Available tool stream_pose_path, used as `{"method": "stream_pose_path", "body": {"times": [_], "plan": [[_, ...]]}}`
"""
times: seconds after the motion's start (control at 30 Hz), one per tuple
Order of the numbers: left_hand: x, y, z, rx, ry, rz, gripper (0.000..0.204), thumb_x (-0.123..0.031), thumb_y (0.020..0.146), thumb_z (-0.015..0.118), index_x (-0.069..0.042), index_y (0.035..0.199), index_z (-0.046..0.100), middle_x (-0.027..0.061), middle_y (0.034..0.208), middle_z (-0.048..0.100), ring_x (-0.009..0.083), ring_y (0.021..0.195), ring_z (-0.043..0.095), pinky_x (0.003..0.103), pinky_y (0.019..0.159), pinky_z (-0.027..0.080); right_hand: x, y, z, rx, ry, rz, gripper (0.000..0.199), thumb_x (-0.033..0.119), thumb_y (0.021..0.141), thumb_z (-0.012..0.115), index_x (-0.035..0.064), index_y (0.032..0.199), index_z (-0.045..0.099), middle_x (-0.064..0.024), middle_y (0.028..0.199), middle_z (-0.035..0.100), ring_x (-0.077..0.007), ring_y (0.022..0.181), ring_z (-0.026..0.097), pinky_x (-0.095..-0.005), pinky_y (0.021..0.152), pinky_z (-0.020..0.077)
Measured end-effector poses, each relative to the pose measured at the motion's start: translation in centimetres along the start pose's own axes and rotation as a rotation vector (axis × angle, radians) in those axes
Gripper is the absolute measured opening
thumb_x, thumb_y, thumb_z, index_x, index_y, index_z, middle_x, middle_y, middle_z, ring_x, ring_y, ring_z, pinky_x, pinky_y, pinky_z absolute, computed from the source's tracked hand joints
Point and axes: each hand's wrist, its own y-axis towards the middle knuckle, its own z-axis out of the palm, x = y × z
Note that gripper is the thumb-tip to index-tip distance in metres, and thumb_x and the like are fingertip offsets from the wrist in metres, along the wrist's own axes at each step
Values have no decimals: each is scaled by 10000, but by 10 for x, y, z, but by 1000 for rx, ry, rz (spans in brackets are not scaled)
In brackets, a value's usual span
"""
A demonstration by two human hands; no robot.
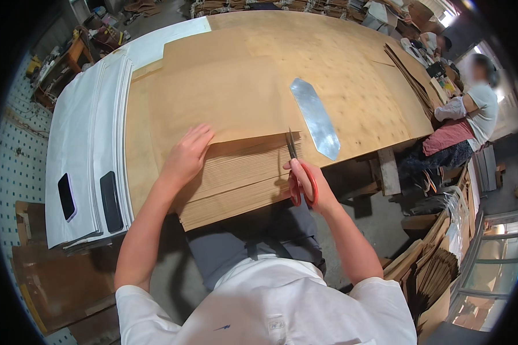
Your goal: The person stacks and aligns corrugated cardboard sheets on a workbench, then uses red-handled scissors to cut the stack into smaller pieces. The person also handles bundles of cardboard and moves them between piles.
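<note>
White shirt [259, 305] foremost, right fingers [296, 165] grip scissors [293, 150] at the edge of brown paper [224, 98] beneath close-set left fingers [199, 138].

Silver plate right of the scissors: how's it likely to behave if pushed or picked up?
Probably stiff: the silver plate looks like flat, shiny metal. Likely slides rather than rolls or tips, lying flat on the wooden tabletop. Its thin-looking edge may be awkward to lift.
</note>
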Motion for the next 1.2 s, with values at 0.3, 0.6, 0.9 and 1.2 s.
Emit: {"method": "stream_pose_path", "body": {"times": [0.3, 0.6, 0.9, 1.2], "plan": [[0, -3, 1, 23, 48, 26, 307, -39, 939, 626, 23, 1240, 635, 204, 1332, 620, 384, 1292, 561, 494, 1135, 438, 2, 16, 3, -108, 11, 24, 570, 537, 1041, 518, -23, 1109, 600, -21, 676, 504, -105, 459, 490, -315, 589, 585], [0, -1, 2, 30, 56, 55, 309, -35, 925, 642, 24, 1229, 634, 210, 1308, 624, 392, 1285, 562, 509, 1141, 427, 0, 20, 9, -207, -26, -25, 484, 490, 1018, 601, 53, 828, 513, -2, 562, 472, -91, 435, 495, -288, 498, 549], [-7, 13, -28, 265, -49, -97, 327, -126, 936, 646, -25, 1247, 663, 190, 1289, 647, 382, 1213, 595, 434, 1054, 482, -10, -20, 39, -124, 51, -64, 422, 442, 1041, 576, 21, 1026, 594, -34, 717, 584, -106, 554, 577, -250, 552, 507], [9, 73, -48, 774, 17, -117, 567, -255, 803, 737, -60, 1324, 626, 180, 1258, 621, 350, 1160, 597, 430, 973, 508, 18, -9, 188, 196, 36, -54, 448, 423, 1025, 614, -24, 1044, 605, -38, 695, 585, -104, 614, 560, -278, 565, 467]]}}
